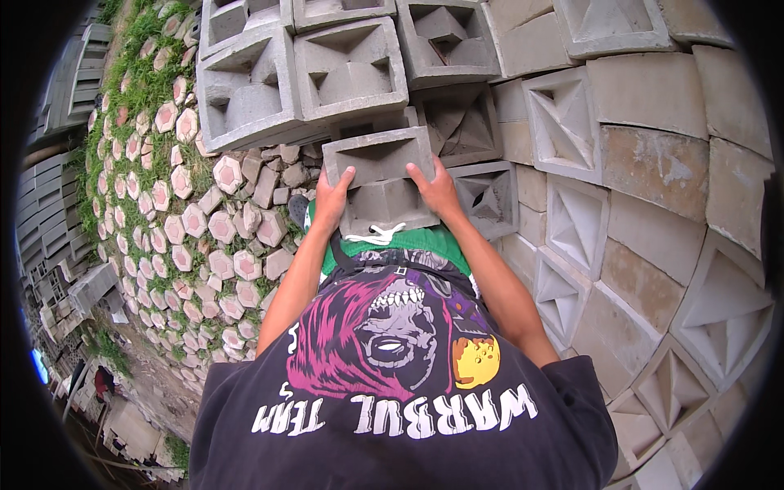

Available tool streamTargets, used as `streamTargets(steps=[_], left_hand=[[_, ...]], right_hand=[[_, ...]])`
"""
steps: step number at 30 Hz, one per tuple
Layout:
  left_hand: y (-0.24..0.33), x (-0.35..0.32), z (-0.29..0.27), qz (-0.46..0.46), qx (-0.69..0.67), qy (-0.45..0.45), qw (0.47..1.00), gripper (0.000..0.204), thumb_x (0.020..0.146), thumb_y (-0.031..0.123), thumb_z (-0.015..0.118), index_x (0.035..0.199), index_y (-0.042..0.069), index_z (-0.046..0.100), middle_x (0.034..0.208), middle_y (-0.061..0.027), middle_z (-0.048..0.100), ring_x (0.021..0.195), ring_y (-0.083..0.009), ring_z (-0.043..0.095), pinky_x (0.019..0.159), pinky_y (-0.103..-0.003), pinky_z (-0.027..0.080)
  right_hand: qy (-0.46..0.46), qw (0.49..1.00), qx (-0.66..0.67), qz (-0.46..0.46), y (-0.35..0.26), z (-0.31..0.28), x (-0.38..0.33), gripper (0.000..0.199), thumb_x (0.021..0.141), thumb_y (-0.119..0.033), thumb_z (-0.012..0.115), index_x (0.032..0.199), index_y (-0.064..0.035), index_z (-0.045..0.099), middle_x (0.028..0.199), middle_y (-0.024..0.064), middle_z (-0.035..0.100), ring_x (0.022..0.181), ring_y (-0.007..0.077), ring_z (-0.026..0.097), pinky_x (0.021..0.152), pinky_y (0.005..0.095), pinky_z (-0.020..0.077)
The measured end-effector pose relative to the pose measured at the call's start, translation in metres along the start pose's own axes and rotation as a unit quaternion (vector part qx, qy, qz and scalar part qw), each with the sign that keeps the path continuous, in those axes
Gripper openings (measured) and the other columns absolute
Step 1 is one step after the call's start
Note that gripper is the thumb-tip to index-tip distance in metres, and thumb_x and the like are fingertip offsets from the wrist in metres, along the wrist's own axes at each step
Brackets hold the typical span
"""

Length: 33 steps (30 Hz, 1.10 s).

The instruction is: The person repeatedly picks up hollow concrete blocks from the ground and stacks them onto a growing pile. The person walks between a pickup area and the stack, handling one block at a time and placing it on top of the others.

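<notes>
A grey concrete ventilation block [382,160] with sloped inner faces is held in front of my waist, close to my green shorts [441,243]. My left hand [331,198] grips its left side, thumb on the face and fingers hidden behind the edge. On the opposite side my right hand [437,189] grips it the same way. Just beyond the block stands a stack of similar grey blocks [349,69]. Darker blocks [459,122] sit close to my right hand. The underside of the held block is out of sight.
At the right rises a wall of stacked plain and patterned concrete blocks [649,90]. Hexagonal pavers [194,219] with grass between them cover the ground at left. Broken rubble [267,181] lies near my foot. More stacked blocks [49,216] line the far left.
</notes>
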<state>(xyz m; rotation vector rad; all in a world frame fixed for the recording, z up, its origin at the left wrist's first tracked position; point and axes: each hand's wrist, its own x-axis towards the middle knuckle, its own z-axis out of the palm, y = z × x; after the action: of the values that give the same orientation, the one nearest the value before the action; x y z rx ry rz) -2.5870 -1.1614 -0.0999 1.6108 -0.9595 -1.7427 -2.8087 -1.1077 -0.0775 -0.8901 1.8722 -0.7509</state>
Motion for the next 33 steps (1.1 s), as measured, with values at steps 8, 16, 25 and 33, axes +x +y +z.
streamTargets(steps=[8, 16, 25, 33], left_hand=[[0.002, 0.037, 0.007, 0.002, -0.027, -0.018, 0.999, 0.057, 0.084, 0.030, 0.069, 0.127, -0.001, 0.047, 0.117, -0.0120, 0.059, 0.104, -0.0188, 0.056, 0.093, -0.031, 0.042], [0.016, 0.034, 0.005, -0.006, 0.040, -0.013, 0.999, 0.052, 0.086, 0.032, 0.067, 0.122, -0.002, 0.050, 0.114, -0.0112, 0.060, 0.101, -0.0183, 0.057, 0.091, -0.031, 0.043], [0.015, 0.047, 0.002, -0.013, -0.020, -0.024, 0.999, 0.053, 0.086, 0.030, 0.066, 0.124, -0.003, 0.048, 0.114, -0.0108, 0.059, 0.102, -0.0185, 0.055, 0.092, -0.032, 0.043], [0.014, 0.046, 0.003, -0.006, -0.020, -0.032, 0.999, 0.059, 0.085, 0.030, 0.068, 0.127, -0.002, 0.045, 0.118, -0.0114, 0.057, 0.107, -0.0193, 0.054, 0.095, -0.033, 0.040]], right_hand=[[0.000, 1.000, 0.023, 0.001, 0.001, -0.002, 0.033, 0.069, 0.083, -0.043, 0.064, 0.134, 0.0001, 0.045, 0.122, 0.0219, 0.058, 0.114, 0.0315, 0.056, 0.096, 0.0358, 0.0419], [-0.009, 0.999, 0.040, 0.004, -0.012, -0.005, 0.031, 0.068, 0.084, -0.040, 0.064, 0.136, -0.0002, 0.043, 0.118, 0.0232, 0.060, 0.112, 0.0333, 0.058, 0.095, 0.0362, 0.0428], [-0.027, 0.998, 0.047, -0.016, 0.001, 0.001, 0.055, 0.086, 0.081, -0.050, 0.064, 0.140, 0.0055, 0.034, 0.126, 0.0250, 0.055, 0.119, 0.0328, 0.053, 0.099, 0.0353, 0.0401], [-0.051, 0.993, 0.105, -0.033, 0.000, -0.003, 0.052, 0.088, 0.080, -0.049, 0.066, 0.140, 0.0052, 0.033, 0.126, 0.0220, 0.055, 0.118, 0.0291, 0.053, 0.100, 0.0333, 0.0389]])
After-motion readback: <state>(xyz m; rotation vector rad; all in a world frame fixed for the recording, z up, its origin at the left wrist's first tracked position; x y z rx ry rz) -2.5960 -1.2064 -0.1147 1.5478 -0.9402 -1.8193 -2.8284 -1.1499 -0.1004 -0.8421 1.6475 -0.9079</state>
